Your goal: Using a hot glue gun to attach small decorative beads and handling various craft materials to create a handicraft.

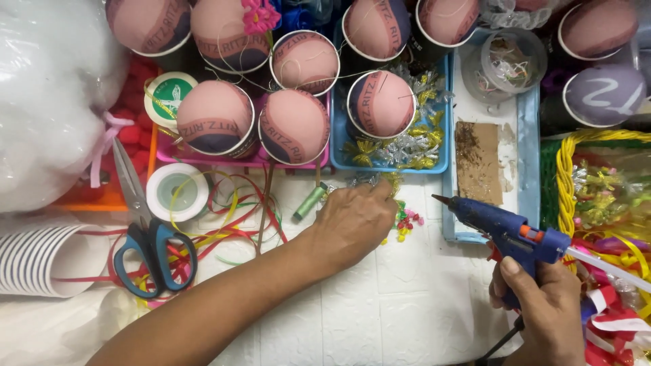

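My right hand (pixel 542 301) grips a blue glue gun (pixel 505 230) with an orange trigger, nozzle pointing up-left toward a light blue tray (pixel 527 135). My left hand (pixel 356 220) reaches across the white table, fingers pinched near small silver and gold bows (pixel 369 179) just below a blue basket (pixel 339 129). What the fingertips hold is hidden. Tiny coloured beads (pixel 405 224) lie right of that hand.
Several paper cups capped with pink domes (pixel 217 115) fill the back. Blue-handled scissors (pixel 152 251), a tape roll (pixel 178 192), tangled ribbons (pixel 224 230), stacked white cups (pixel 37 261), a stuffing bag (pixel 47 95), a cardboard scrap (pixel 478 163) and a yellow-green basket (pixel 566 176) surround the hands.
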